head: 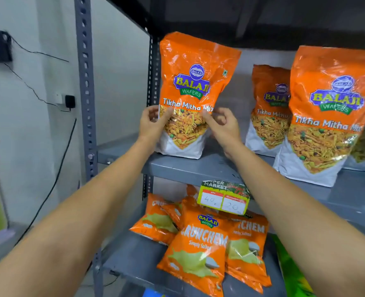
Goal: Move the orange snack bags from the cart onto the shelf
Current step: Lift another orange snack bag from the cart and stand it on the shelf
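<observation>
An orange Tikha Mitha Mix snack bag (pixel 194 82) stands upright at the left end of the grey metal shelf (pixel 190 170). My left hand (pixel 152 123) grips its left edge and my right hand (pixel 222 125) grips its right edge, thumbs on the front. Two more bags of the same kind stand to the right: one at the front (pixel 325 116), one behind it (pixel 269 108). The cart is out of view.
The lower shelf (pixel 134 260) holds several orange Crunchem bags (pixel 200 249). A price tag (pixel 223 198) hangs from the upper shelf's edge. A perforated grey upright (pixel 86 86) stands at left, with black cables and a plug (pixel 69 101) on the wall. A green bag (pixel 290 269) shows at lower right.
</observation>
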Tool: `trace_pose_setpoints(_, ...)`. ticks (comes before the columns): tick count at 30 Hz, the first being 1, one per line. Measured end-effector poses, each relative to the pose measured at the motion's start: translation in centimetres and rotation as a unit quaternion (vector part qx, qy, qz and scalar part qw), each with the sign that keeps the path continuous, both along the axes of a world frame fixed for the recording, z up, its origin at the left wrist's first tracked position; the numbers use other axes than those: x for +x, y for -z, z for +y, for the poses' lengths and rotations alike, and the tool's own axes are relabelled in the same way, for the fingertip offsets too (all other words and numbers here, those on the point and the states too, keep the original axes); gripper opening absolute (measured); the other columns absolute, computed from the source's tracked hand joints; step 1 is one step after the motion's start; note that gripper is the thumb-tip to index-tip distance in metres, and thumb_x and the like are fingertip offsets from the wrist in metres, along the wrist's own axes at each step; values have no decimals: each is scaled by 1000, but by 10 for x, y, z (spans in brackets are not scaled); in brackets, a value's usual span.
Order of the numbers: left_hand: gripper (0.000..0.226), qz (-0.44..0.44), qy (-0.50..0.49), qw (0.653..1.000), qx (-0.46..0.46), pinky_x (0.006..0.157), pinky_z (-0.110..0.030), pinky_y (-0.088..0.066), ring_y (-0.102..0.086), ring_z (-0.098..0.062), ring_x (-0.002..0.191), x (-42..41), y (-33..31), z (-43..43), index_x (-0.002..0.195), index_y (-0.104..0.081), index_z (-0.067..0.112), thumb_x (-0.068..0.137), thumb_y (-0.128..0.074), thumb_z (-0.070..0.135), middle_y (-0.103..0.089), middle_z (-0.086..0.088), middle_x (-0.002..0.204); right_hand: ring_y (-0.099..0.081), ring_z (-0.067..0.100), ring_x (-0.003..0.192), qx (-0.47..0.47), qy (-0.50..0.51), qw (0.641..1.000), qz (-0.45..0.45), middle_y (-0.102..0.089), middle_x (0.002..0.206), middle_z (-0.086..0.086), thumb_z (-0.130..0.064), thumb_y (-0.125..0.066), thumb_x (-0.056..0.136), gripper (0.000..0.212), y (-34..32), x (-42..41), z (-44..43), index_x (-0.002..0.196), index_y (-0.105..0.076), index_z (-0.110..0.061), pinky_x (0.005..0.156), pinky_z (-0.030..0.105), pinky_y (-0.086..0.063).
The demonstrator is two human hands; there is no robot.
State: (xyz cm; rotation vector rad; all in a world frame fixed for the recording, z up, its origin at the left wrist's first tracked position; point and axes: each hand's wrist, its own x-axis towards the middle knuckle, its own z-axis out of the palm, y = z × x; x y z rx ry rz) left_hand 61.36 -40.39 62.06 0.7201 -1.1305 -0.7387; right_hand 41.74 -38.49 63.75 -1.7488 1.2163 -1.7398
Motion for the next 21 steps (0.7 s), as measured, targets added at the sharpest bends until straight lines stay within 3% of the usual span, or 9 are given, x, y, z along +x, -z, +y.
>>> trace_pose_setpoints(3,81,-170,39,984,38,80,-21,-52,-61,-4,100,22,8,-3,115,-47,30,48,-86,53,-61,15,107,-60,16,111,157,-139,978,6,-57,126,5,-59,-84,49,93,18,-13,1,124,-45,-20,90,37,-53)
trace_pose_setpoints(6,83,-315,98,942,61,84,-22,-52,-64,6,98,41,16,-4,112,-48,41,41,-91,47,-63,21,110,-58,22,118,179,-175,967,54,-60,127,5,-45,-91,42,95,27,-11,-9,123,-46,-22,103,46,-49)
trace_pose_setpoints(10,83,-312,122,941,50,88,-26,-53,-64,-6,107,45,17,-8,127,-49,22,54,-89,29,-66,6,121,-51,16,125,140,-164,969,125,-55,134,-6,-44,-92,43,100,33,-1,-20,128,-43,-25,98,29,-46)
trace_pose_setpoints(12,74,-315,133,938,56,92,-28,-53,-62,-13,112,45,15,-12,129,-48,17,64,-84,17,-64,-1,125,-48,17,129,128,-148,972,132,-51,141,-3,-48,-90,43,105,34,2,-26,133,-41,-23,104,34,-45)
trace_pose_setpoints(16,68,-321,138,935,60,76,-9,-54,-61,1,104,47,13,-21,131,-46,13,71,-79,9,-63,4,119,-47,20,131,110,-107,973,170,-48,145,-1,-53,-87,49,105,35,9,-33,137,-38,-23,109,40,-43)
trace_pose_setpoints(21,64,-321,139,934,70,77,-12,-55,-63,4,98,51,15,-21,124,-49,18,69,-81,14,-63,14,111,-49,18,128,108,-88,973,185,-50,144,-2,-61,-83,45,107,37,8,-30,136,-39,-25,107,38,-44)
